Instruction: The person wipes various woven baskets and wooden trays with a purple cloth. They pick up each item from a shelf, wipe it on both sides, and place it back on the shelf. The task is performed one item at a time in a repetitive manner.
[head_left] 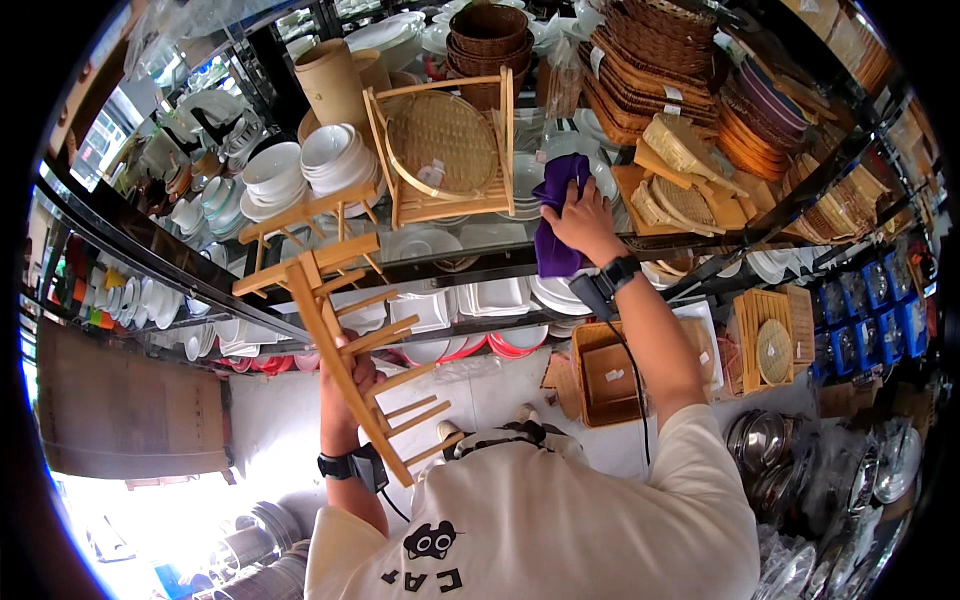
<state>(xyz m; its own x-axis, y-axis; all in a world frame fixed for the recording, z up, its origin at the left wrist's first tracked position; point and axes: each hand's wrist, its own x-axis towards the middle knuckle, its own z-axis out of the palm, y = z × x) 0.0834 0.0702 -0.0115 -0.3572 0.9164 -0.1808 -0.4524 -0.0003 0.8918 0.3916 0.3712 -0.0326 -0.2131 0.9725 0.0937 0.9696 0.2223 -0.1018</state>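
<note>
My left hand point(362, 374) is closed around a light wooden rack point(330, 345) with rows of pegs, held tilted in front of the shelf. Part of that hand is hidden behind the rack's rail. My right hand point(586, 222) presses a purple cloth point(556, 248) onto the glass shelf near its front edge, fingers bent over the fabric. Just left of the cloth stands a wooden frame point(506, 150) with a round woven bamboo tray point(440, 145) leaning in it. To the right of the cloth lie flat woven bamboo pieces point(690, 200) on wooden boards.
White bowls point(330, 160) and a bamboo cylinder point(330, 82) stand left on the shelf. Brown woven baskets point(490, 35) and stacked trays point(620, 100) rise behind. Below are white dishes point(495, 297) and a brown basket point(600, 410) on the floor. A cardboard sheet point(130, 410) stands left.
</note>
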